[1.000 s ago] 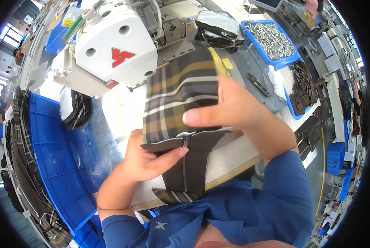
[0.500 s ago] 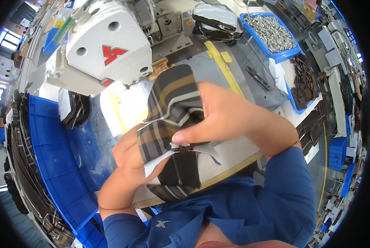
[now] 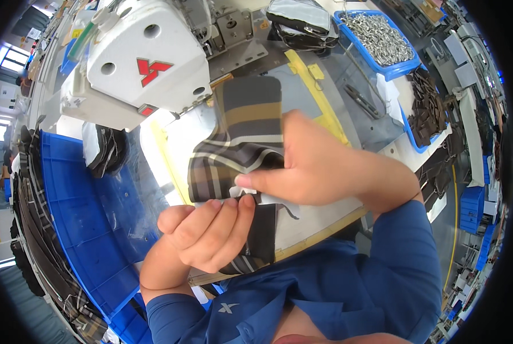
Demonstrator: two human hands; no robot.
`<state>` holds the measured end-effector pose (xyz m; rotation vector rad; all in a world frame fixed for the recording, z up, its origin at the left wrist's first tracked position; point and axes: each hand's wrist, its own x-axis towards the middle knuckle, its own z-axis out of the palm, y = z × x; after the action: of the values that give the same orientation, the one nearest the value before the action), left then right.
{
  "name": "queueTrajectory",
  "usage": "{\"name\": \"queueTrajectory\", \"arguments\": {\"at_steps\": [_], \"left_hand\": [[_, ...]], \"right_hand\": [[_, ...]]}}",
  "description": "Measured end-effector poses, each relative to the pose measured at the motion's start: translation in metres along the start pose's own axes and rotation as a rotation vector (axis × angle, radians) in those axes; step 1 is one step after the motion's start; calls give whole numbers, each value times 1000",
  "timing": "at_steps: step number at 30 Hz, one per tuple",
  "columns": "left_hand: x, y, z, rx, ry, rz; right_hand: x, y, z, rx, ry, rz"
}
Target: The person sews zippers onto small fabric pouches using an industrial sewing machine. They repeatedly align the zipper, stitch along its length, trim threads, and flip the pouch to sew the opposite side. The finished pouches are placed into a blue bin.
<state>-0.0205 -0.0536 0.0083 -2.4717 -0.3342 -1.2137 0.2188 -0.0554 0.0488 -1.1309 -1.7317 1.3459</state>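
A plaid fabric piece (image 3: 233, 137) in black, brown and white is held up in front of the white sewing machine (image 3: 147, 63). My right hand (image 3: 319, 160) grips its right side, thumb on the near face and the other fingers hidden behind. My left hand (image 3: 210, 235) is closed with its fingertips at the lower edge, pinching where white backing shows and a small dark part sits. Below that edge hangs a black strip (image 3: 262, 232), with more plaid cloth (image 3: 248, 264) at its end, by the table edge.
A blue bin (image 3: 78, 212) stands at the left. Dark pouch-like stacks lie beside it (image 3: 104, 149) and at the back (image 3: 302, 23). Rightward are a tray of metal rings (image 3: 377, 40), brown pieces (image 3: 426, 109) and thread snips (image 3: 361, 100).
My left hand has moved from the fabric's left side to its lower edge, fingers now curled in front. The fabric's upper part stands straighter; my right hand keeps its grip.
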Motion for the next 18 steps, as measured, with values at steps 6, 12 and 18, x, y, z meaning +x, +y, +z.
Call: {"name": "queueTrajectory", "arguments": {"at_steps": [6, 12, 18], "left_hand": [[7, 3, -10, -46, -104, 5], [2, 5, -18, -42, -159, 71], [7, 1, -25, 64, -169, 122]], "right_hand": [[-1, -4, -1, -167, -70, 41], [0, -2, 6, -190, -16, -8], [7, 4, 13, -28, -3, 99]]}}
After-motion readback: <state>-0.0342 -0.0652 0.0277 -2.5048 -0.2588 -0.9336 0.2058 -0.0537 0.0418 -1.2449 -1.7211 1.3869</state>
